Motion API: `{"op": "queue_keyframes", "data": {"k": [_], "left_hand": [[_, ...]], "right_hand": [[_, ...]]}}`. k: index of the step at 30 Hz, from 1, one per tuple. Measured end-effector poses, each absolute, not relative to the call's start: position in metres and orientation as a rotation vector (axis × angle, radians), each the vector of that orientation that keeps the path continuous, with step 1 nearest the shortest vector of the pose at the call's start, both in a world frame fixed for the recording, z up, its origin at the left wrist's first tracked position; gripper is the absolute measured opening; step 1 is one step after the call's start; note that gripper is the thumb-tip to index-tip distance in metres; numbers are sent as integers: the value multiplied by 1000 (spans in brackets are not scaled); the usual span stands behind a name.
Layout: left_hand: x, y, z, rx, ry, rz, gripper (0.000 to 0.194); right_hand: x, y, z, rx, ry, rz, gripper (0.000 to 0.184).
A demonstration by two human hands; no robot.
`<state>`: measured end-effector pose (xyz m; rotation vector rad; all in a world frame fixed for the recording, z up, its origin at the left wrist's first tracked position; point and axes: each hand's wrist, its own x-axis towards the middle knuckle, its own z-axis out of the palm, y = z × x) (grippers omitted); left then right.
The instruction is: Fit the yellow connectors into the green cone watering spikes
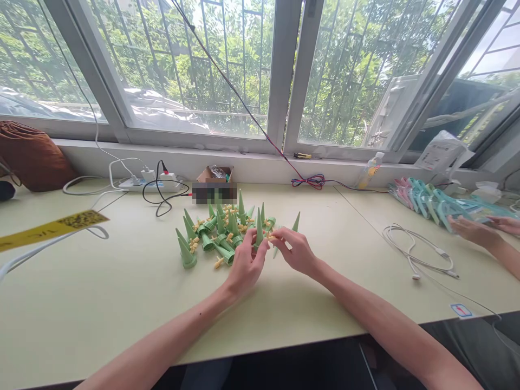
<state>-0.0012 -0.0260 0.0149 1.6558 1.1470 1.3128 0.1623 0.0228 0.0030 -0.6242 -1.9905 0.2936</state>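
My left hand (248,260) is closed around the base of a green plastic cone-shaped spike (259,227), which points upward. Close on its right, my right hand (296,249) pinches a small yellow valve-like piece (270,236) against the side of that spike. Just behind and left of my hands lies a pile of similar green spikes (221,238), some upright and some on their sides, several with yellow pieces on them. One loose yellow piece (219,263) sticks out at the near edge of the pile. Another green spike (296,222) stands behind my right hand.
A small cardboard box (227,174) and a power strip (156,185) with cables are at the back. A coiled white cable (422,252) lies on the right. Beyond it, another person's hands (475,230) touch coloured plastic items (434,203). A bottle (369,170) stands by the window.
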Motion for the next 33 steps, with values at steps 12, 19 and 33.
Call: {"op": "queue_keyframes", "data": {"k": [12, 19, 33], "left_hand": [[-1, -24, 16, 1656, 1159, 1328, 24], [-2, -25, 15, 1676, 1179, 1306, 23], [0, -25, 17, 1632, 1185, 1310, 25]], "right_hand": [[162, 20, 6, -634, -1990, 443, 11], [163, 23, 5, -660, -2019, 390, 20], [163, 21, 6, -683, -1998, 445, 15]]}}
